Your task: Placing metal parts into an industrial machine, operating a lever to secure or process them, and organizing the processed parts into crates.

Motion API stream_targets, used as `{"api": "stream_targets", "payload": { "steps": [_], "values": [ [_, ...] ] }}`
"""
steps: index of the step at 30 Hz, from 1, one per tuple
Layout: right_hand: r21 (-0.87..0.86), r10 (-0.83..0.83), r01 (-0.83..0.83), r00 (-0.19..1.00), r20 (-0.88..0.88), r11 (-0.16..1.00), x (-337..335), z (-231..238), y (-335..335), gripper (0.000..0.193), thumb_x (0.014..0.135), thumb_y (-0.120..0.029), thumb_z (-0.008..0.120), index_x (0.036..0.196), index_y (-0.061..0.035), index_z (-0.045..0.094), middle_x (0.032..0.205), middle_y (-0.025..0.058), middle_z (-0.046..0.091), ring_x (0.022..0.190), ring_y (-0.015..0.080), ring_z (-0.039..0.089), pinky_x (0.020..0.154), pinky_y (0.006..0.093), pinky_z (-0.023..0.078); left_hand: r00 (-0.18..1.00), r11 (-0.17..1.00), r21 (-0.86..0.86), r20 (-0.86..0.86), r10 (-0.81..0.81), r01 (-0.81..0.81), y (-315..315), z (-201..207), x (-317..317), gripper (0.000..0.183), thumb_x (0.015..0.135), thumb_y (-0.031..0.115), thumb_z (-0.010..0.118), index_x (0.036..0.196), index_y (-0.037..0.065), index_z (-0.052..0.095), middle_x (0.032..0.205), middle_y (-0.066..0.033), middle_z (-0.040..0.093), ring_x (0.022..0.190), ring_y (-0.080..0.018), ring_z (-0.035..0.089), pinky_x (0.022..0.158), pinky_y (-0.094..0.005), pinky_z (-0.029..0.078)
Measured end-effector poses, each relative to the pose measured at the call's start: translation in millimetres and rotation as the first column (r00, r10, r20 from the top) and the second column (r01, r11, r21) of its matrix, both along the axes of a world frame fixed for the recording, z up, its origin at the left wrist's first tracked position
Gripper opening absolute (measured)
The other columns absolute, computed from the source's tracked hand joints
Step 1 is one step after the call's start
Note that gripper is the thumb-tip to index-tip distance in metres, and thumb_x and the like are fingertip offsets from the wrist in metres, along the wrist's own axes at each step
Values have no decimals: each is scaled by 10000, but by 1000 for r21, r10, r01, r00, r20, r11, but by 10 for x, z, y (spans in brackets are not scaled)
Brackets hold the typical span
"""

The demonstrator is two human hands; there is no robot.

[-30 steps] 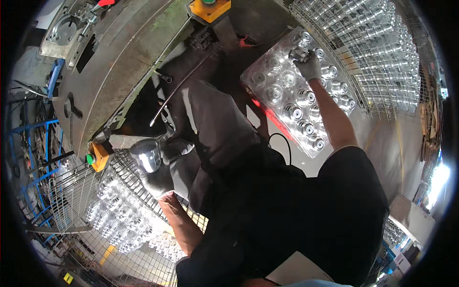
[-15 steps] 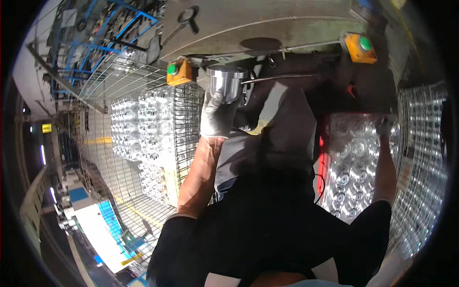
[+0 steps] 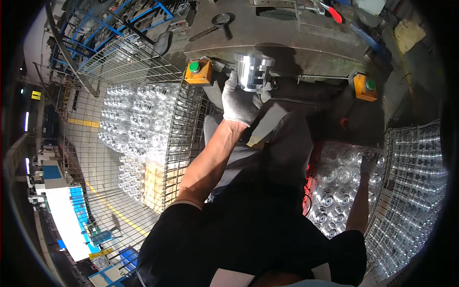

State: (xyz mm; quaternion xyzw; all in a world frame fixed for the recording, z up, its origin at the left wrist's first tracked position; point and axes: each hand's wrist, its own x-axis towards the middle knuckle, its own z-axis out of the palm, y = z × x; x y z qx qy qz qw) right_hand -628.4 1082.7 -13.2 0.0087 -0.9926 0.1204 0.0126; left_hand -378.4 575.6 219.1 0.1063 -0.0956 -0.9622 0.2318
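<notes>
My left hand (image 3: 241, 104), in a pale work glove, grips a shiny flanged metal cup (image 3: 252, 72) from below. The cup is upright, its wide rim on top, in front of the bench edge. Over at the right, my gloved right hand (image 3: 368, 164) reaches to the far end of a red crate (image 3: 309, 184). Rows of similar silvery metal parts (image 3: 340, 197) fill that crate. The right hand is at one of these parts, but its fingers are too small and dim to read.
Ahead stands a metal bench (image 3: 267, 33) bearing a ring-ended tool (image 3: 222, 21) and a red-handled clamp (image 3: 331, 12). Two yellow boxes with green buttons, left (image 3: 199, 71) and right (image 3: 365, 87), sit along its front. Wire cages with stacked metal parts flank me, left (image 3: 173, 143) and right (image 3: 388, 158).
The view has shifted, showing more of the bench. My left hand keeps its grip on the cup, which now stands further right of the left button box. My right hand remains over the crate.
</notes>
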Motion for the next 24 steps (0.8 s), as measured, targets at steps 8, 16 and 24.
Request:
{"api": "stream_targets", "payload": {
  "steps": [8,16,24],
  "values": [
    [-107,92,-100,993,-75,989,343,357,-362,709,740,-313,646,1325,-43,353,1270,218,446,1143,359,469,943,426,393,975,996,-83,-218,-53,36,-76,83,-103,469,864,380,517,1206,59,489,1147,-120,553,986,-274,558,836,-406,480],
    [-84,180,-190,977,-115,978,464,716,-1054,689,757,-357,626,1300,-10,383,1222,250,484,1123,380,477,915,431,392,982,993,-31,-157,108,-115,-184,157,72,478,863,469,496,1132,74,514,986,-103,590,839,-283,598,701,-395,498],
    [-174,321,-346,934,-158,922,638,1111,-1643,553,772,-317,627,1172,36,481,1108,255,541,1057,393,502,904,412,388,943,997,-53,-331,29,-49,-416,108,162,521,814,431,589,1216,116,487,1149,-76,554,957,-256,560,777,-389,498]
  ]
}}
